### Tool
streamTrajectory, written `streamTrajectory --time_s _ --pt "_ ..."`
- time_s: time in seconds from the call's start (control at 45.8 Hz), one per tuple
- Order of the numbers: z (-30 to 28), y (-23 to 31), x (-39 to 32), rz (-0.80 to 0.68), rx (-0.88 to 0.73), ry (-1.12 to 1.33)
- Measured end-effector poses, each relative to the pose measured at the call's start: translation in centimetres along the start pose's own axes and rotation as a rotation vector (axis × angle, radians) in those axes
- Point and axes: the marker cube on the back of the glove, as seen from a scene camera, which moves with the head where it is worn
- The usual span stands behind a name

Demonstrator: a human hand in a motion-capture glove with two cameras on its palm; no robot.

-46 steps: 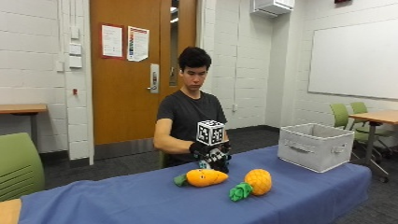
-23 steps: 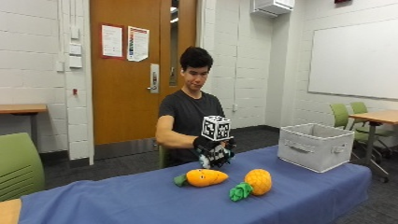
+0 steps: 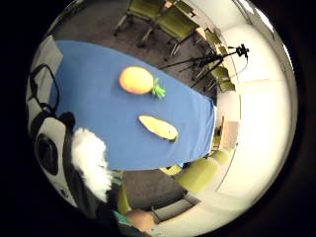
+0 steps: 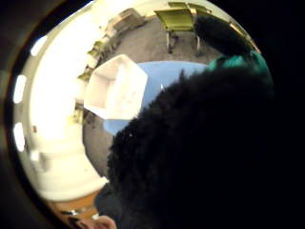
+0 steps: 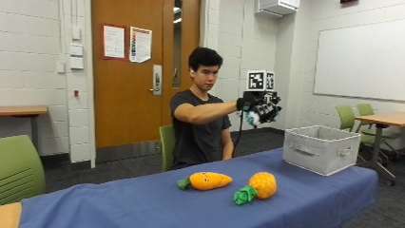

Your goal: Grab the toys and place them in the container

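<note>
The gloved right hand (image 5: 259,105) is raised at about shoulder height on an outstretched arm, well above the table and to the left of the container, and its fingers are curled round a dark, furry toy (image 4: 200,157); in the outside view only a bit of teal and white shows between the fingers, while in the thumb side palm view black fur with a teal patch fills most of the frame, close against the palm. What kind of toy it is cannot be told. In the little finger side palm view a tuft of white fur (image 3: 91,163) shows beside the hand's straps. The container (image 5: 321,148), a light grey fabric bin with handles on its sides, stands at the right end of the table, open at the top; the thumb side view looks down into it and shows nothing in the part that is visible. On the blue tablecloth (image 5: 126,204), near the middle of the table, lie two more toys close together but apart: a plush carrot (image 5: 206,181) with its green end pointing left, and just right of it and nearer the front edge a plush pineapple (image 5: 261,185) with its green leaves toward the front left. The person sits behind the table on a green chair (image 5: 166,142).
</note>
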Motion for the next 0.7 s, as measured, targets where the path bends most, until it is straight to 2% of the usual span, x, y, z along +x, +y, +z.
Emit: streamTrajectory --time_s 0.197,0.306,0.415,0.546,0.59,0.655,0.699 --pt "-6.4 -5.2 -8.1 -0.079 0.054 0.017" --pt "-9.4 -6.6 -13.9 -0.313 0.078 -0.082" --pt "-10.6 -9.4 -18.9 -0.205 0.099 -0.024" --pt "-10.6 -11.1 -27.0 -0.346 0.104 -0.084" --pt "-10.1 -11.7 -29.0 -0.339 0.095 -0.104" --pt "-8.4 -13.5 -27.5 -0.288 0.084 -0.057" --pt "-7.2 -14.5 -25.2 -0.325 0.071 -0.083"
